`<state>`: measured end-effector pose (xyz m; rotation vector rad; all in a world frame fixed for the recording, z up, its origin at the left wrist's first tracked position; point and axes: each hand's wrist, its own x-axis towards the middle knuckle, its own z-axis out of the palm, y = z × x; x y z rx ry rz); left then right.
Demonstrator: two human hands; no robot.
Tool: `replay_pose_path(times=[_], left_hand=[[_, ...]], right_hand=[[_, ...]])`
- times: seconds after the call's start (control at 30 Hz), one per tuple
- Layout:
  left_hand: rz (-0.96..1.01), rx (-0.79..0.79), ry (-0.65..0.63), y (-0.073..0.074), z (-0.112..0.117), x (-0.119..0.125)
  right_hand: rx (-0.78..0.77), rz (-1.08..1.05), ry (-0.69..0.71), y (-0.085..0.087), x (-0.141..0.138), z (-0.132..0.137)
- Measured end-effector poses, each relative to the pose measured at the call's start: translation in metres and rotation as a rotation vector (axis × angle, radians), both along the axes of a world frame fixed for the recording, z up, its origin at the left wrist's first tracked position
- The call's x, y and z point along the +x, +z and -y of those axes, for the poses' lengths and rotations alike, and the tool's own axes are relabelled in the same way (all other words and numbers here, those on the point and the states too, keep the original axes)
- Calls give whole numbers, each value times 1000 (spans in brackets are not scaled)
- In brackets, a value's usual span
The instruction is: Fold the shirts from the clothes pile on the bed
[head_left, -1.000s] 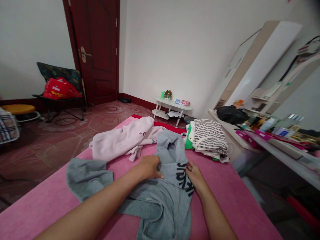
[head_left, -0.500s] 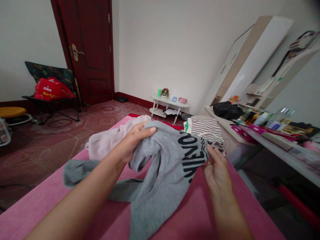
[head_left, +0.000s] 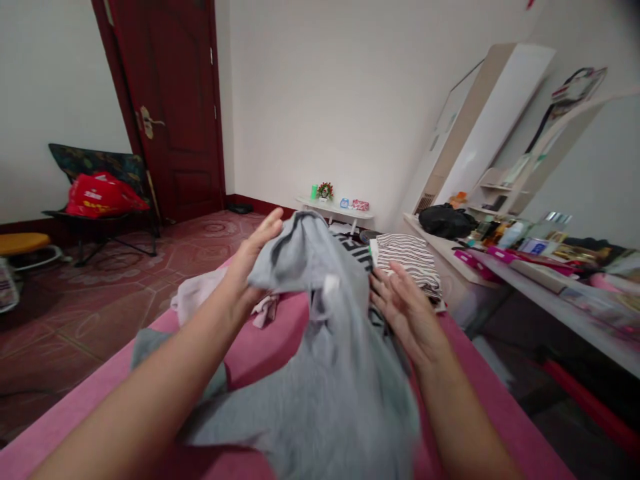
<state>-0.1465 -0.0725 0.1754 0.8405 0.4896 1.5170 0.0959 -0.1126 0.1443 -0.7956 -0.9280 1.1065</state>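
Observation:
A grey long-sleeved top point(head_left: 320, 360) with black lettering is raised and turning above the pink bedspread point(head_left: 270, 353); its lower part is blurred. A small white label shows on its inner side. At its upper left edge is my left hand point(head_left: 253, 257), fingers stretched upward and the thumb side hidden by the cloth, which it appears to hold. My right hand point(head_left: 403, 307) is against the lettered side on the right, with its fingers apart and not closed on the cloth. Behind my left forearm lies a pale pink garment point(head_left: 195, 293). Folded striped clothing point(head_left: 407, 257) rests beyond my right hand.
A dressing table point(head_left: 550, 297) crowded with bottles and boxes runs along the right, with a black bag point(head_left: 447, 221) on it. Ahead stands a low white table point(head_left: 333, 208). On the left, a folding chair point(head_left: 95, 163) bears a red bag point(head_left: 103, 195), near the dark red door point(head_left: 170, 107).
The grey top has been lifted and turned over, so its lettering now faces right and its inside shows. My right hand has loosened and moved slightly left.

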Motion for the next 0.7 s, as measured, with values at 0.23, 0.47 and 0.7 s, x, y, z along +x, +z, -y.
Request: replay_pose_path(times=[0.23, 0.47, 0.7], left_hand=[[-780, -179, -83, -124, -48, -1], [-1789, 237, 6, -131, 15, -18], [-1361, 804, -373, -120, 88, 51]], right_hand=[[-178, 547, 138, -106, -17, 9], [-96, 888, 114, -111, -28, 23], [-161, 436, 126, -96, -32, 15]])
